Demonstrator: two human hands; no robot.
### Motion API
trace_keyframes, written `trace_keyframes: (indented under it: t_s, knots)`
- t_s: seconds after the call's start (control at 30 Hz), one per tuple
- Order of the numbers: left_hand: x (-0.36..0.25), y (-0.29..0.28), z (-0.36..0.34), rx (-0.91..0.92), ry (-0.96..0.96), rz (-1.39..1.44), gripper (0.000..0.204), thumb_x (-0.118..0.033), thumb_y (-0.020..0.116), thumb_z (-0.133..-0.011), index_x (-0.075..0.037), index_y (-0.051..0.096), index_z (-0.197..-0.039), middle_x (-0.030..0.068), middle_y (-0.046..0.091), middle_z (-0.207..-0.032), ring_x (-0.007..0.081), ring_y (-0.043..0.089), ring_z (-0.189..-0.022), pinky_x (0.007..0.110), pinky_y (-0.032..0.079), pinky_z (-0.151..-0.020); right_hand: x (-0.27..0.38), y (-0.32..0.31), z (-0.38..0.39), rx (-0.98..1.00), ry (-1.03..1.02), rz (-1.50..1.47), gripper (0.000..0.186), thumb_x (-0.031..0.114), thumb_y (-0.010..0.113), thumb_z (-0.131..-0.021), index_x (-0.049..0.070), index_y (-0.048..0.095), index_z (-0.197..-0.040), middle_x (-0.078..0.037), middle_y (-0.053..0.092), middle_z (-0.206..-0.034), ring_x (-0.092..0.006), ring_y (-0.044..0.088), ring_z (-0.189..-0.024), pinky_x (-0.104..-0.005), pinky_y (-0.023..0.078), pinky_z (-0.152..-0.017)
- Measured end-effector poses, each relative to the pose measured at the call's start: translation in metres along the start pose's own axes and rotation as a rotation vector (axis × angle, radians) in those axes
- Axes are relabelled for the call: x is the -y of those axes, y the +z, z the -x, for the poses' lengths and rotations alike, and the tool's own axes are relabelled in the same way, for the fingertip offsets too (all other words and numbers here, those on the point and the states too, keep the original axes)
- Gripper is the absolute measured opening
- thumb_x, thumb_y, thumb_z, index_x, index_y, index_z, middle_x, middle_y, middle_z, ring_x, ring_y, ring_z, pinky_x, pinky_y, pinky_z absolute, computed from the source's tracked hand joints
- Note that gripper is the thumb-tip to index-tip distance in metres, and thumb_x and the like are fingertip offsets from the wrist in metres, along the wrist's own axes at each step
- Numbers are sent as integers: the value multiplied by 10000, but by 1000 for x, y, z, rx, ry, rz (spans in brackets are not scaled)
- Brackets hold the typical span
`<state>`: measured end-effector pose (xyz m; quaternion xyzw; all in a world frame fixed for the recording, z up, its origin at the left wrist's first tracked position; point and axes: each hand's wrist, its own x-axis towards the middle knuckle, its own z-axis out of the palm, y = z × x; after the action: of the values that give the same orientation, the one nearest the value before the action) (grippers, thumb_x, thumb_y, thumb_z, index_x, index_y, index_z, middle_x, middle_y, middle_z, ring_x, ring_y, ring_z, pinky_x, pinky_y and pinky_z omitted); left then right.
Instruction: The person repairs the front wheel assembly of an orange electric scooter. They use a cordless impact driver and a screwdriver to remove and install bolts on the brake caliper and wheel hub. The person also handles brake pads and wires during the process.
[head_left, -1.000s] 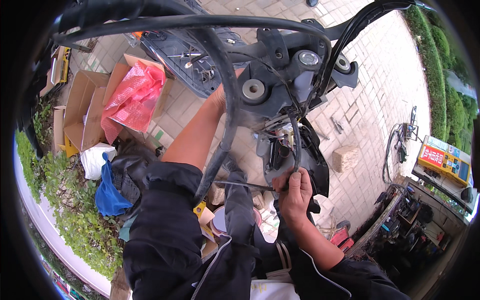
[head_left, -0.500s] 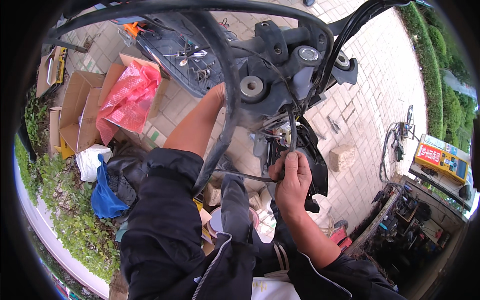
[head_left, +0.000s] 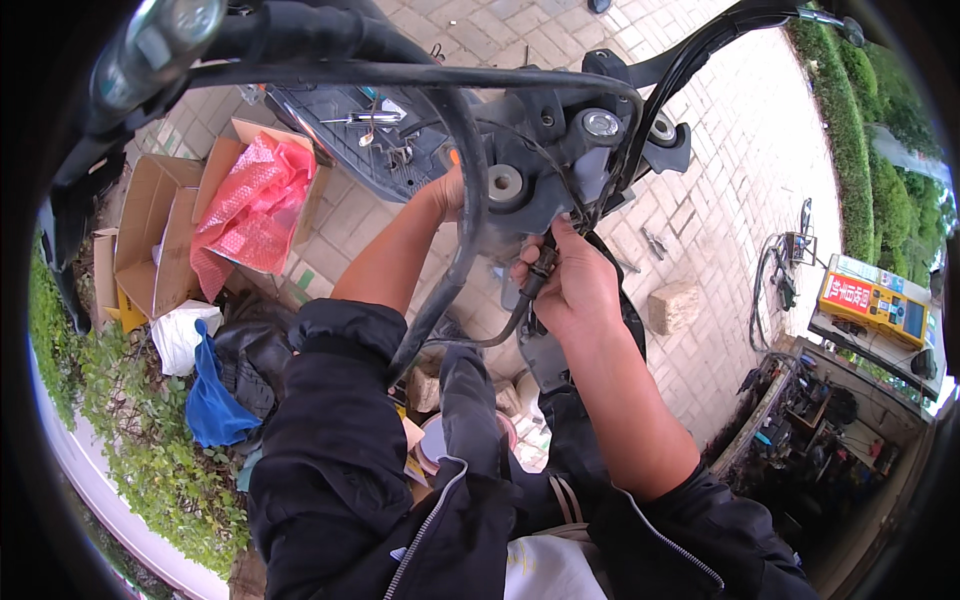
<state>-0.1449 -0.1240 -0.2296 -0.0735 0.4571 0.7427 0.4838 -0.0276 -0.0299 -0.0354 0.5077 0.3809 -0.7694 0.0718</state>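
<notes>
Before me stands the front end of a scooter or motorcycle, with a black steering clamp [head_left: 525,195] and a round key lock [head_left: 600,124]. My right hand [head_left: 580,285] is closed round a black cable [head_left: 513,322] at its thicker sleeve [head_left: 540,270], just below the clamp. From there the cable bends down to the left. My left hand [head_left: 447,193] is at the clamp's left side, behind the curved black handlebar tube [head_left: 466,190]; its fingers are mostly hidden. A thinner bundle of black cables [head_left: 650,130] runs past the lock.
Tools lie on a dark footboard [head_left: 345,135] beyond my left arm. At left are an open cardboard box [head_left: 155,230], pink bubble wrap [head_left: 260,200] and a blue cloth [head_left: 215,400]. A stone block [head_left: 675,306] lies on the paving, and a tool cabinet [head_left: 800,450] stands at right.
My right hand has moved up to the clamp, bringing the cable with it. The handlebar has shifted, and its silver-topped end now shows at upper left. My left hand stays near the clamp.
</notes>
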Motion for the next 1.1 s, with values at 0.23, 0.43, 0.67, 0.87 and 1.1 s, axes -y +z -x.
trace_keyframes:
  t_s: [0.23,0.43,0.67,0.87,1.1]
  knots:
    - [10,0,24,-181,71,107,402,-363,587,-897,-56,606,-1156,85,657,-1040,177,620,-930,339,493,-811,3,2,8,49,-78,-85,70,75,544,-944,8,538,-961,-102,577,-870,-219,582,-749,-401,549,-718]
    - [46,-35,174,-733,330,293,344,-341,534,-955,-16,569,-1063,94,599,-974,186,576,-870,322,447,-805,17,4,-4,-39,23,-88,70,52,548,-937,-17,538,-952,-112,574,-864,-227,592,-758,-410,564,-727]
    - [50,165,277,-806,434,-464,313,-243,555,-955,52,617,-1036,125,651,-899,155,623,-834,267,495,-804,9,1,-14,-16,-64,-19,63,49,529,-946,-5,560,-949,-114,602,-819,-208,600,-697,-377,546,-669]
    - [64,170,185,-618,334,-262,360,-303,553,-958,36,604,-1070,160,672,-792,265,640,-690,351,493,-657,10,-4,-16,66,-62,10,66,74,570,-935,10,569,-952,-84,616,-850,-197,614,-726,-364,531,-657]
    - [22,174,174,-682,216,-418,358,-282,514,-945,44,626,-852,204,595,-656,357,596,-611,397,446,-567,9,-30,15,160,-211,367,467,155,700,-863,-107,529,-1209,-151,631,-1076,-171,601,-891,-292,475,-742]
